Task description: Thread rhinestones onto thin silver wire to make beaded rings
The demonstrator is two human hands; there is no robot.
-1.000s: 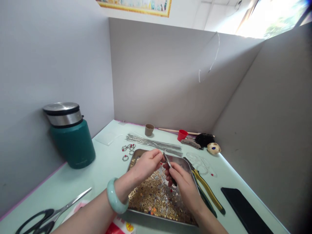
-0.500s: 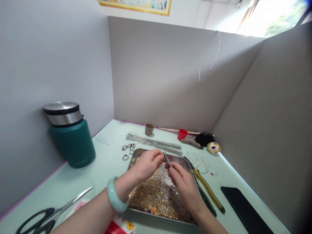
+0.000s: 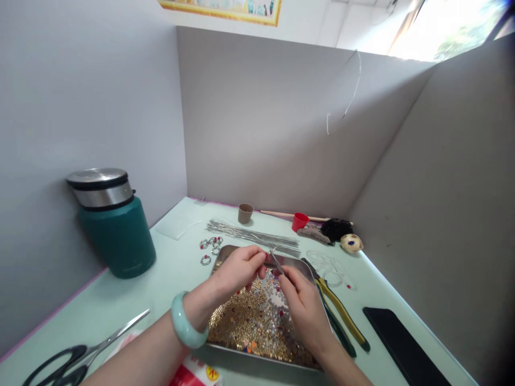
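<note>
Above the far part of a metal tray [image 3: 241,349], my two hands are close together. My right hand [image 3: 302,300] is closed round a slim grey metal tool [image 3: 276,262], which looks like tweezers and points up and to the left. My left hand [image 3: 241,266], on the arm with a pale green bangle, pinches something small. Beside its fingertips a red bead [image 3: 266,257] and a bit of silver show, but the rest of the piece is hidden by the fingers. Gold, clear and coloured beads [image 3: 253,316] cover much of the tray's floor.
Beaded rings [image 3: 205,260] and a bundle of wires [image 3: 253,236] lie beyond the tray. Green and yellow pliers [image 3: 344,311] and a black slab [image 3: 404,343] are on the right. Scissors [image 3: 92,351] and a green flask [image 3: 116,230] stand left. Small cups [image 3: 300,221] sit by the back partition.
My left hand has drawn slightly left from the tool's tip, and the red bead now shows at its fingertips. My right hand stays almost in place. The whole view has shifted slightly.
</note>
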